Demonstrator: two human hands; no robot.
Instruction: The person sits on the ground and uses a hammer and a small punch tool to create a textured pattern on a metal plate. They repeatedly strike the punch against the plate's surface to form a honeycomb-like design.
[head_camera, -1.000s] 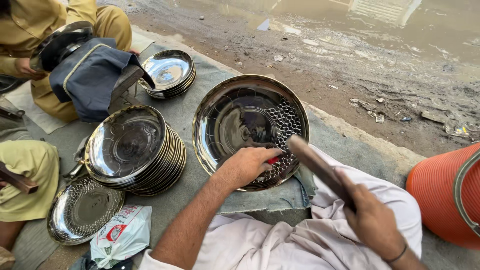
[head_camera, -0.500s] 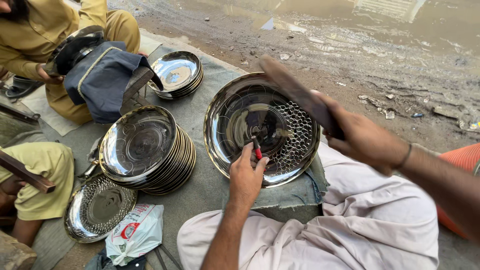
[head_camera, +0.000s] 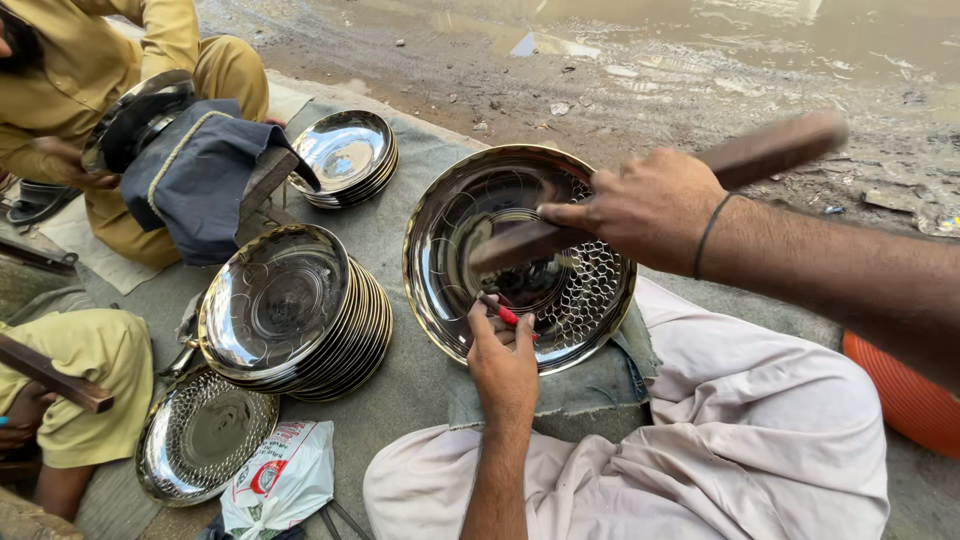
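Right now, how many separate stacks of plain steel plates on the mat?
2. One tall stack left of the big plate being worked; a shorter stack farther back by the dark cloth bundle. Others may be hidden beyond the frame.

Plate stack (head_camera: 300, 315) left (tray's right free)

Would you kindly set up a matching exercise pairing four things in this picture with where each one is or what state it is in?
Things:
1. wooden stick
2. large steel plate
3. stack of plates
4. red-handled tool

Places or states:
A. pinched in the left hand, tip on the plate
B. raised in the right hand
C. piled on the grey cloth, left of the hands
D. propped before the person, part-covered in a dimpled pattern

Pairs: 1-B, 2-D, 3-C, 4-A
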